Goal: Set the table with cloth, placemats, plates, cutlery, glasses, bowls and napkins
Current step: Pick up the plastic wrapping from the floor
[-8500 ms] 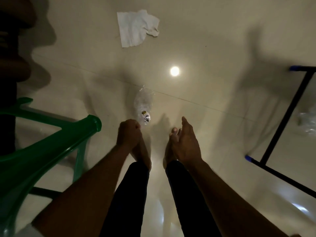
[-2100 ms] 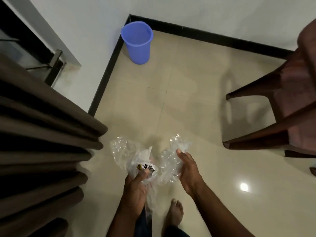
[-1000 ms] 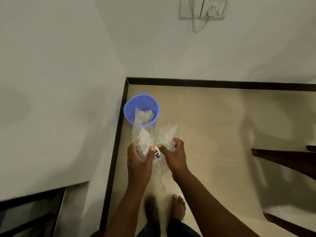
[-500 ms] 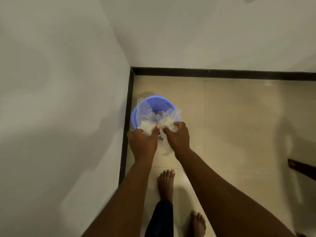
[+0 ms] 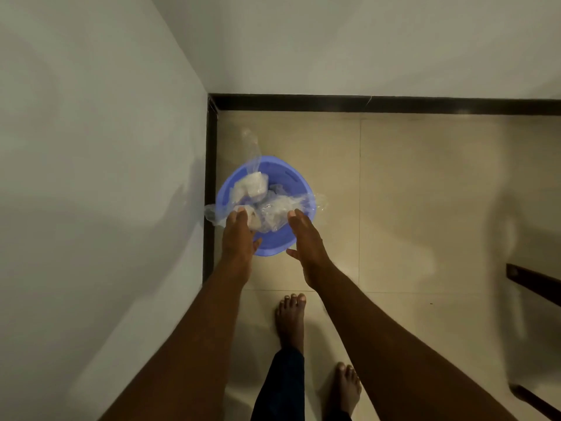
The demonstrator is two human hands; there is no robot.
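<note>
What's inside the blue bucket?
Crumpled clear plastic wrappers fill the blue bucket, some spilling over its rim. The left hand touches them. Whatever lies beneath them is hidden.

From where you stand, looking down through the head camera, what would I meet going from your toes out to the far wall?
Near to far: forward bare foot → both hands (left hand, right hand) → blue bucket with crumpled clear plastic in it → bare floor tile → black skirting → white wall.

Blue bucket (image 5: 274, 238), clear plastic wrap (image 5: 282, 208), beige floor tiles (image 5: 425, 192), black skirting (image 5: 364, 104)
</note>
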